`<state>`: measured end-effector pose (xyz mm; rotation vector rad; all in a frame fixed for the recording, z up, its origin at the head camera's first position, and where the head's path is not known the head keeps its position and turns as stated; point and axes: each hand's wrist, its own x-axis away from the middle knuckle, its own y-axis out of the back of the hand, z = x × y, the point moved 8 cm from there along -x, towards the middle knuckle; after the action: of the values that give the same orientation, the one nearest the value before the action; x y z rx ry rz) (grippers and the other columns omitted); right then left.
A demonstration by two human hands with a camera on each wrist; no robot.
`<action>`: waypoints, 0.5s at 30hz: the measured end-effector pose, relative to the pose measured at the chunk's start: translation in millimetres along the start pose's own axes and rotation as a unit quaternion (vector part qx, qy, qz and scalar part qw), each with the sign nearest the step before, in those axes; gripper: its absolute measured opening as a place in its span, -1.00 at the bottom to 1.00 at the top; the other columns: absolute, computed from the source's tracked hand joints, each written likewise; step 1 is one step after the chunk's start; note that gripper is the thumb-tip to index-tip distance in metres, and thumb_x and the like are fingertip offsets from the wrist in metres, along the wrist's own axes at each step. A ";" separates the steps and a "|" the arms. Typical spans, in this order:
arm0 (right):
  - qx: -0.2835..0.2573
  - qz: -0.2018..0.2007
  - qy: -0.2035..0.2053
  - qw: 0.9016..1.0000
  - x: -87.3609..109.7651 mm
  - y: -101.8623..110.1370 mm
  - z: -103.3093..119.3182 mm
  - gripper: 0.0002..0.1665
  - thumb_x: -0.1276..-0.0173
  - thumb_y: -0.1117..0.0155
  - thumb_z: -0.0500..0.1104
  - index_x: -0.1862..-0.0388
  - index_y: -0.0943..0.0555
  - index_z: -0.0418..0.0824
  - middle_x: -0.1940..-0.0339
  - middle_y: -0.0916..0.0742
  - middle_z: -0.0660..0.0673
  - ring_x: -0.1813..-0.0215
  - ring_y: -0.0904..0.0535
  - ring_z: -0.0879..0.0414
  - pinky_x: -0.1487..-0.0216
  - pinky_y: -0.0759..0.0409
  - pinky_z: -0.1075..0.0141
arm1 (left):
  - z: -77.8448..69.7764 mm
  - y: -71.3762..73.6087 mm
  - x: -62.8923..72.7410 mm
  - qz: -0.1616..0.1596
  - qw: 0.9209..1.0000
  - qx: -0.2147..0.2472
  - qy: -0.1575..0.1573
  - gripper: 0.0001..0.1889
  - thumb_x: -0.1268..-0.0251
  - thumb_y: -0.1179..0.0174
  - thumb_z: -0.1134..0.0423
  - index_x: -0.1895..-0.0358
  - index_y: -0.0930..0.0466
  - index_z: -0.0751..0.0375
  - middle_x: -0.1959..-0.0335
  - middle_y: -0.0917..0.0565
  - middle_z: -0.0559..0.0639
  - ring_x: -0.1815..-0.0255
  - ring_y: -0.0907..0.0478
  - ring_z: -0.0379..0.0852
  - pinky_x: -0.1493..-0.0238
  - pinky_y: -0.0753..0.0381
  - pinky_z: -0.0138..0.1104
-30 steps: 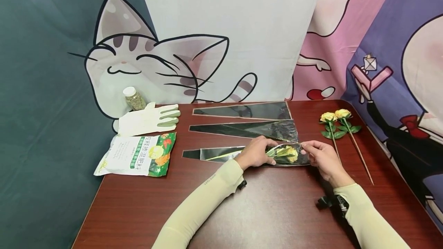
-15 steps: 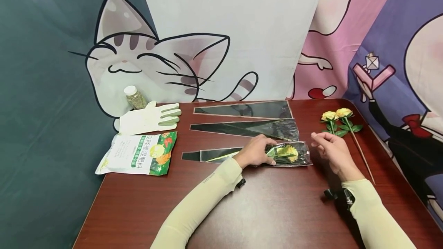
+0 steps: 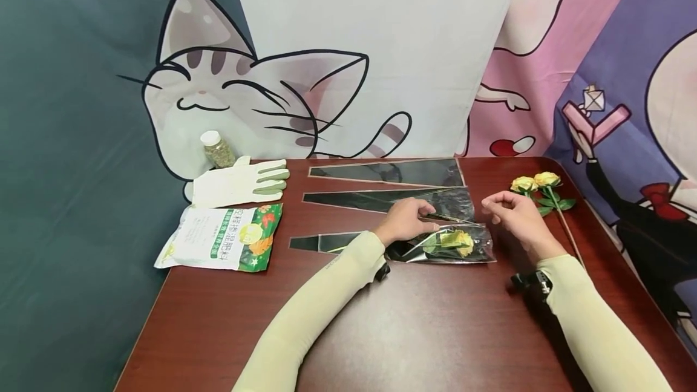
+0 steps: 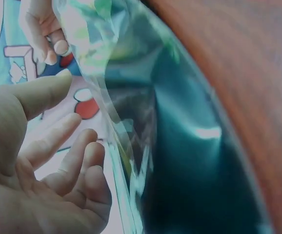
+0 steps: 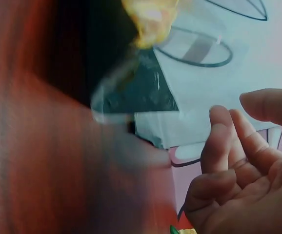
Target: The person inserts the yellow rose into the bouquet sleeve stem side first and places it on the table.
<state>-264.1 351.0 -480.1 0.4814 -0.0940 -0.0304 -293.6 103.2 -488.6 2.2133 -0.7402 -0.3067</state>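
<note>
A yellow rose (image 3: 460,242) lies inside a clear, dark-looking film flower sleeve (image 3: 483,248), its bloom toward the right end. My left hand (image 3: 405,221) is over the sleeve's upper edge; in the left wrist view its fingers (image 4: 70,165) are loosely bent with nothing between them, beside the shiny film. Right of the sleeve's wide end hovers my right hand (image 3: 514,218). Its thumb and fingers stand slightly apart in the right wrist view, and no object shows between them. My left forearm hides part of the sleeve's narrow end.
Two more film sleeves (image 3: 348,199) lie flat behind. Two yellow roses (image 3: 546,179) rest at the right, partly behind my right hand. Toward the left are a fertilizer bag (image 3: 223,238), white-green gloves (image 3: 234,186) and a white-capped jar (image 3: 219,150). A printed cloth backdrop (image 3: 381,47) rises behind the table.
My right hand has let go of the sleeve's wide end and moved up and right. The left hand has come off the rose and shifted slightly toward the back.
</note>
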 end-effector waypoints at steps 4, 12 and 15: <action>0.048 -0.001 0.026 0.999 -14.7 2.1 2.6 -0.52 -0.57 -0.34 0.08 -0.08 -0.68 -0.34 0.28 -0.83 0.10 0.33 -0.71 0.16 0.44 -0.55 0.33 | 4.5 1.1 -12.3 0.003 1.000 -0.008 0.009 -0.60 -0.45 -0.40 -0.01 -0.24 -0.73 0.04 -0.15 -0.76 -0.01 -0.11 -0.68 -0.15 -0.11 -0.67 -0.30; 0.116 -0.010 0.047 0.992 -42.5 -6.7 5.8 -0.62 -0.51 -0.41 0.04 -0.05 -0.73 -0.24 0.21 -0.79 -0.19 0.24 -0.63 0.06 0.26 -0.56 0.36 | 16.5 6.3 -36.1 0.000 1.000 0.002 0.026 -0.59 -0.47 -0.39 0.04 -0.27 -0.70 0.08 -0.16 -0.75 -0.01 -0.16 -0.66 -0.13 -0.17 -0.68 -0.26; 0.137 -0.007 0.046 0.989 -48.4 -10.0 4.5 -0.62 -0.51 -0.42 0.05 -0.07 -0.73 -0.22 0.09 -0.79 -0.23 0.17 -0.60 0.04 0.16 -0.54 0.31 | 24.1 5.3 -43.3 -0.001 0.999 0.006 0.045 -0.59 -0.46 -0.39 0.03 -0.28 -0.70 0.05 -0.13 -0.74 -0.03 -0.13 -0.65 -0.15 -0.15 -0.67 -0.27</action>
<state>-312.8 342.6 -484.7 0.7581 -0.0044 -0.0083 -340.9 111.8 -501.6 2.2240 -0.6941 -0.2027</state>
